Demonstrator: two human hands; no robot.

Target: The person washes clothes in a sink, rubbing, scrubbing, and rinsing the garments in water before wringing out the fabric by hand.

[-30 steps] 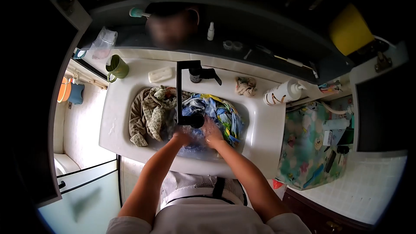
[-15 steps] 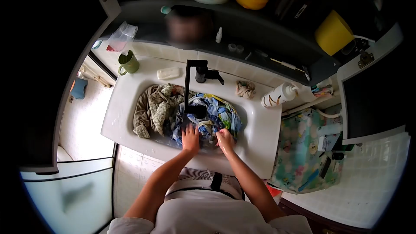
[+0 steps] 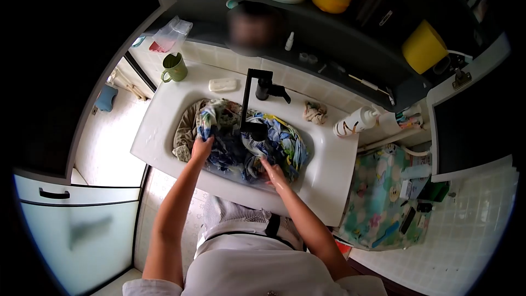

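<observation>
Wet clothes fill the white sink: a brown patterned garment on the left and a blue, green and yellow garment in the middle and right. My left hand is closed on a bunched part of the blue garment, lifted over the brown one. At the sink's front, my right hand touches the blue fabric, its fingers stretched and apart. The black faucet hangs over the clothes between my hands.
Behind the sink are a green mug, a soap bar, a crumpled cloth and a white pump bottle. A dark shelf spans above. A patterned mat with small items lies at the right.
My left hand has moved left and back, and has taken hold of the blue fabric and lifted it. My right hand has shifted slightly left and its fingers have opened. The view has shifted.
</observation>
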